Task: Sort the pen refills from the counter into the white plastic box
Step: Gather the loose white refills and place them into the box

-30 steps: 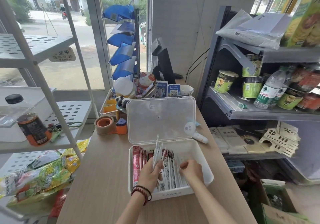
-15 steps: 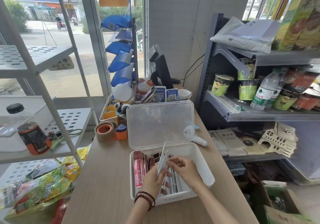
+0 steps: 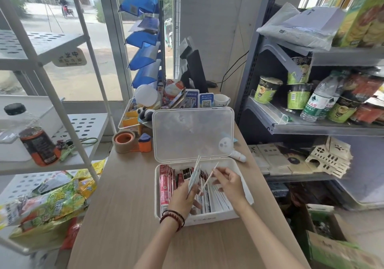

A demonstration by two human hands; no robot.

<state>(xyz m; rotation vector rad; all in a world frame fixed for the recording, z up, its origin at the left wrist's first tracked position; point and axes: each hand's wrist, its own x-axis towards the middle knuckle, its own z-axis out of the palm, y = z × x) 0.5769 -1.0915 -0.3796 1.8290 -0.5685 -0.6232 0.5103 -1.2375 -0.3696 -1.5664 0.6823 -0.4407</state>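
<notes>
From the head view, both forearms reach forward over the wooden worktop (image 3: pixel 124 206) to the white plastic box (image 3: pixel 207 219), which sits near the worktop's right edge with its clear lid (image 3: pixel 193 133) standing open at the back.

The left hand (image 3: pixel 181 198), back towards the camera and with dark and red bracelets (image 3: pixel 172 219) on the wrist, hangs over the left half of the box. Its fingers (image 3: pixel 187 191) are curled round a bundle of refill packets (image 3: pixel 194 175), gripping it at the lower end so the packets fan upward and lean slightly right.

The right hand (image 3: pixel 228 182) is over the middle of the box, palm turned left. Its thumb and fingertips pinch a single refill packet (image 3: pixel 208 178), held slanted, upper end to the right, just beside the bundle; whether the two touch cannot be told. The other fingers are loosely bent.

Inside the box, red packets (image 3: pixel 164 185) stand on edge along the left wall and white packets (image 3: pixel 218 198) are filed in a row under the hands. A tape roll (image 3: pixel 124 141) lies on the worktop to the left of the lid.
</notes>
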